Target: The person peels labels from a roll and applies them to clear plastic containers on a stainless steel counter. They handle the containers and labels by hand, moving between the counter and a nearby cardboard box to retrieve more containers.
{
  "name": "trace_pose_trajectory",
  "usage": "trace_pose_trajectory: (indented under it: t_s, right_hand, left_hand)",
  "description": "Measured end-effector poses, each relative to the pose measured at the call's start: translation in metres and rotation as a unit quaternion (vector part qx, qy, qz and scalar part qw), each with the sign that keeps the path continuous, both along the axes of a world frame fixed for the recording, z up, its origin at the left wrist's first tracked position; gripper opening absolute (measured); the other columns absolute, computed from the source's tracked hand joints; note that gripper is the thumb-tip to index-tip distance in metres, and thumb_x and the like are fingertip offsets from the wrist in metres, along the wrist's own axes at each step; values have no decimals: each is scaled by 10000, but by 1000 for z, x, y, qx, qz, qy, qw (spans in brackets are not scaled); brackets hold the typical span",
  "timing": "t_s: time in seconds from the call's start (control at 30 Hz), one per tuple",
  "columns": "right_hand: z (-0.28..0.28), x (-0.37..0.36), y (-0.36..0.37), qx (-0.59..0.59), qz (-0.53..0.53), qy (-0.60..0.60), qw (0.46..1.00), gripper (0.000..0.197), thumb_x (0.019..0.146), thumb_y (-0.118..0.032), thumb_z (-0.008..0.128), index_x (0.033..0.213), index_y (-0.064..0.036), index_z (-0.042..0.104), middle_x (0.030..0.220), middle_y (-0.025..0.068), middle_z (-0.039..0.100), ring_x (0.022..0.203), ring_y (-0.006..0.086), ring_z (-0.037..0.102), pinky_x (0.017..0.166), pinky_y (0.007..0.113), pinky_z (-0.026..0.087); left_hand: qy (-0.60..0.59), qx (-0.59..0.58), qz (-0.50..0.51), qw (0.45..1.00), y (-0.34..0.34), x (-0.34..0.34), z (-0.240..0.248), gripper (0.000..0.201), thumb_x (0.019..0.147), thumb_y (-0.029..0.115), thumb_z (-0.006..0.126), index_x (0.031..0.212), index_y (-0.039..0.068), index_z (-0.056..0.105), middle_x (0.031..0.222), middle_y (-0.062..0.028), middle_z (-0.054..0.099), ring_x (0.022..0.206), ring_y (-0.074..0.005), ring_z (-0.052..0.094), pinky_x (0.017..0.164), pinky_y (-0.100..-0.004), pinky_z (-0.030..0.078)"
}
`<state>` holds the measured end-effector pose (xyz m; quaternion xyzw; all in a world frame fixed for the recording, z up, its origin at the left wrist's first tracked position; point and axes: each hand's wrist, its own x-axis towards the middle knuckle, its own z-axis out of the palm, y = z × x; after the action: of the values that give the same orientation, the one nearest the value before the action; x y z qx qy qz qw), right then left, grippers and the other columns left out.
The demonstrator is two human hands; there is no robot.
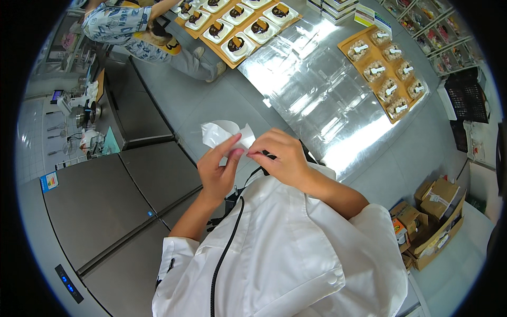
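Observation:
Between my hands, in front of my chest, is a white glossy sheet [219, 132], curled and partly folded; I cannot tell if it is paper or thin plastic. My left hand [222, 164] pinches its lower edge between thumb and fingers. Close by on the right, my right hand [280, 156] has its thumb and fingertips pressed together at the sheet's right corner. What exactly those fingertips grip is too small to make out. The sheet is held in the air, apart from the steel table.
A steel table [311, 79] bears a wooden tray [364, 71] of packed clear boxes and another wooden tray [227, 55] of chocolate-topped desserts. A person [132, 31] stands at the far left. A grey refrigerator [100, 201] is on my left; cardboard boxes [441, 198] stand at right.

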<state>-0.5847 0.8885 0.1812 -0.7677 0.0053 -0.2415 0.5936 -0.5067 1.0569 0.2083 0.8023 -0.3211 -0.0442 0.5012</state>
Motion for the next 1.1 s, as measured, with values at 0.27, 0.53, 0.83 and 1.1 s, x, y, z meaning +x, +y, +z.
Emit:
trace_pose_trajectory:
  t_s: [0.27,0.53,0.83,1.1]
  right_hand:
    - [-14,7,11,-159,-96,-155,970,223,682,0,751,891,-75,732,954,42,683,848,232,653,712,335,531]
    - [-16,9,20,-120,-75,-130,981,300,690,61,794,968,-18,715,955,92,688,824,281,638,714,369,521]
    - [-23,-10,-2,-121,-150,-160,968,297,700,-4,832,970,-96,750,1174,104,592,1049,283,600,816,373,526]
    - [-123,-79,-216,-422,-179,273,846,917,775,61,667,1568,-278,356,1195,62,649,1085,314,573,958,433,459]
  left_hand:
    - [474,-91,88,871,-5,14,7,355,1018,199,626,1300,-15,596,998,-99,715,858,-123,688,762,-282,581]
    - [474,-93,113,868,-3,16,3,286,1030,220,612,1210,0,645,974,-63,690,831,-103,663,738,-254,557]
    - [401,-138,173,889,9,36,-24,268,1031,198,602,1184,-19,645,1062,-104,696,917,-156,676,828,-298,560]
    - [336,-51,169,925,58,64,-45,150,907,-3,532,902,-4,682,900,-82,685,873,-155,626,828,-281,477]
